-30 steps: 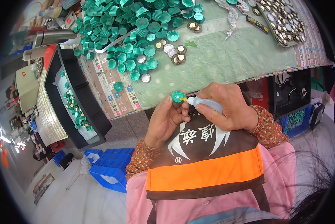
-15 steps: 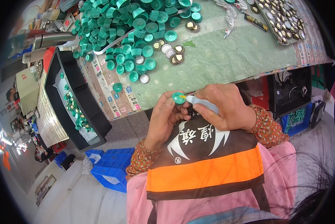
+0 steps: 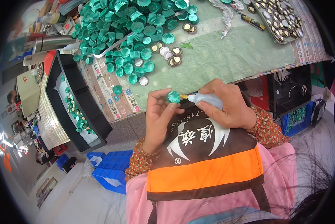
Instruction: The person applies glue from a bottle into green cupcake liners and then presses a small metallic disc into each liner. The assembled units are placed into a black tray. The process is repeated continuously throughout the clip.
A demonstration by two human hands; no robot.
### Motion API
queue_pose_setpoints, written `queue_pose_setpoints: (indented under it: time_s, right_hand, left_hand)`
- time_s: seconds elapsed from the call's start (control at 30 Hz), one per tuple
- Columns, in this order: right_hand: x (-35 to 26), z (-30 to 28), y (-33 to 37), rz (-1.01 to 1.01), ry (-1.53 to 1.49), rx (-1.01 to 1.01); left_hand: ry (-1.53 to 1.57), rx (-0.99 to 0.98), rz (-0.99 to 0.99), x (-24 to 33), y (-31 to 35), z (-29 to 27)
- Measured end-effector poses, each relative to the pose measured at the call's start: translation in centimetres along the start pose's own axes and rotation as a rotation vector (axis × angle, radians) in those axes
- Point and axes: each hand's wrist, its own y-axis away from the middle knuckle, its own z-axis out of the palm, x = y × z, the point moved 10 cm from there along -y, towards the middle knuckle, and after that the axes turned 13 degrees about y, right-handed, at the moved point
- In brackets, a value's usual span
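Observation:
Between the thumb and fingers of my left hand (image 3: 159,115) is a small green fluted cup (image 3: 173,97), its hollow side facing up. My right hand (image 3: 227,102) grips a pale squeeze bottle (image 3: 209,100) with a yellow tip, which points left at the cup's right edge. Whether the tip touches the cup I cannot tell. Both hands are above my dark apron, at the table's near edge. Beyond them, a big heap of green fluted cups (image 3: 115,26) covers the far left of the table. Several dark and white fluted discs (image 3: 175,61) lie beside the heap.
A tray of dark discs with pale centres (image 3: 281,22) is at the far right, near a dark tube (image 3: 252,21). Left of the table stands a black bin (image 3: 72,67) holding green pieces. Blue crates (image 3: 111,164) sit on the floor below.
The cup and my left hand have shifted slightly left. The bottle has moved a little right, so its yellow tip is no longer over the cup's hollow but at its edge.

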Motion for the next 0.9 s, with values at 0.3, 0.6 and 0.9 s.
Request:
queue_pose_setpoints:
  time_s: [0.3,0.6,0.9]
  right_hand:
    - [9.2,-6.2,0.5,0.397,-0.467,0.292]
    - [15.1,-12.4,-0.1,0.337,0.129,0.460]
    - [9.3,-12.3,-2.1,0.200,1.087,0.502]
  left_hand:
    - [0.028,-0.025,0.137,2.9,-0.7,0.3]
    - [0.184,-0.032,0.187,4.7,-1.6,-0.7]
    - [0.061,0.083,0.229,5.1,-0.9,-3.3]
